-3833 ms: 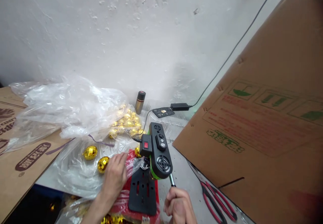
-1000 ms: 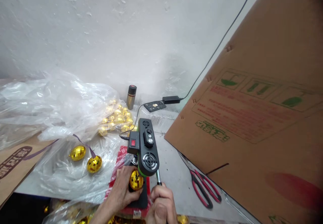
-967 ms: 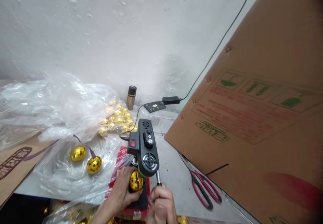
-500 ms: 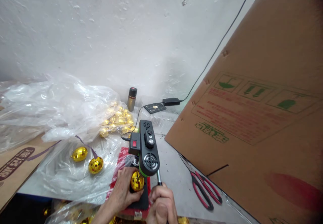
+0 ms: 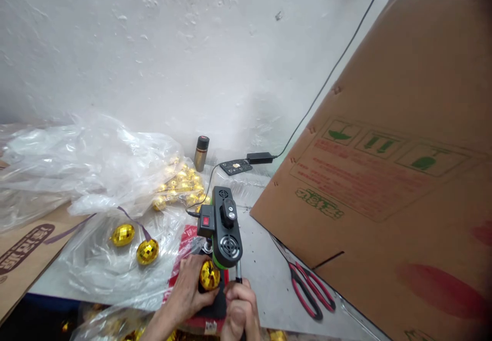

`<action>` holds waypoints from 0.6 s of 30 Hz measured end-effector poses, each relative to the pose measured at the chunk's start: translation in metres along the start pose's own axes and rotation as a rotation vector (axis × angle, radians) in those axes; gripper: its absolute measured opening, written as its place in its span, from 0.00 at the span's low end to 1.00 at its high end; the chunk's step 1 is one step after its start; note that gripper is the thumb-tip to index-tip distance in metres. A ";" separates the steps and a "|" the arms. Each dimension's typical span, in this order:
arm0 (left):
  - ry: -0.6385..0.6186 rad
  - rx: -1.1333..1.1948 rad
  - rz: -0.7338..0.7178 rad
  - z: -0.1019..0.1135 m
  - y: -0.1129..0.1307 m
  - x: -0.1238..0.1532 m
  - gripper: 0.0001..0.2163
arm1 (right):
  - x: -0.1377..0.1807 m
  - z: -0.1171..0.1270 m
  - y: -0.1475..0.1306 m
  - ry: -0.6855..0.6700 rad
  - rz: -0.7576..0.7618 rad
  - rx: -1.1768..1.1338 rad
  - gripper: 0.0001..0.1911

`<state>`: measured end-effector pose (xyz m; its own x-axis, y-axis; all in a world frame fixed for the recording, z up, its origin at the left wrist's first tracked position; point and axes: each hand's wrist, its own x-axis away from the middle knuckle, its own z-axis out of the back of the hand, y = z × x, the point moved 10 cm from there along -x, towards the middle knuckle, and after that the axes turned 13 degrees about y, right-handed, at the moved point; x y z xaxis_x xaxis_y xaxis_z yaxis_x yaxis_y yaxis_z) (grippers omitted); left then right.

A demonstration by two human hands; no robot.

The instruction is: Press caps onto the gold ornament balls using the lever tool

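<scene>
My left hand [image 5: 188, 284] grips a gold mirrored ball [image 5: 209, 275] between thumb and fingers, holding it at the front of a small black drill press [image 5: 226, 233] with a red switch. My right hand [image 5: 242, 307] is closed around the lever [image 5: 239, 271] on the machine's right side. Beneath the ball is the machine's black base [image 5: 215, 307], on a red sheet [image 5: 188, 236]. The ball and the machine's head hide the spot where a drill bit might meet the ball.
Two gold balls [image 5: 147, 252] with a purple ribbon lie on clear plastic at left. More gold balls [image 5: 180, 184] spill from a plastic bag [image 5: 88, 161]. Red-handled scissors [image 5: 311, 289] lie beside a large cardboard box [image 5: 365, 177]. A dark bottle [image 5: 201, 153] and power adapter [image 5: 260, 157] stand behind.
The view has shifted slightly. My right hand and the lever have moved a little to the left; my left hand still holds the ball in the same place.
</scene>
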<state>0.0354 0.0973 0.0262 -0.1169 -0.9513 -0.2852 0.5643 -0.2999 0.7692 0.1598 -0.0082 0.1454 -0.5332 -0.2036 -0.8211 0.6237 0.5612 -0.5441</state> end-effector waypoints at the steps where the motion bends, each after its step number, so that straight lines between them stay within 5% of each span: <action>1: 0.008 0.001 -0.008 0.000 0.000 0.000 0.18 | 0.002 0.000 0.001 -0.023 0.025 -0.007 0.20; 5: 0.022 0.019 -0.017 0.002 0.000 -0.003 0.20 | -0.002 -0.002 -0.007 -0.123 0.114 -0.050 0.18; 10: -0.004 0.094 0.020 0.002 -0.002 0.001 0.27 | -0.049 -0.006 -0.013 -0.087 -0.249 -0.059 0.20; 13: 0.038 0.151 0.012 0.008 -0.012 0.024 0.31 | -0.076 -0.017 -0.031 -0.128 -0.260 -0.093 0.20; 15: 0.133 0.145 0.000 0.028 -0.024 0.043 0.33 | -0.084 -0.019 -0.038 -0.137 -0.189 -0.106 0.20; 18: 0.424 -0.033 0.043 0.098 -0.053 0.060 0.31 | -0.076 -0.014 -0.035 -0.078 -0.161 -0.099 0.21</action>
<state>-0.0816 0.0494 0.0242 0.2497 -0.8474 -0.4686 0.5881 -0.2517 0.7686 0.1706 -0.0009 0.2293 -0.5728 -0.3565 -0.7381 0.4728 0.5919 -0.6528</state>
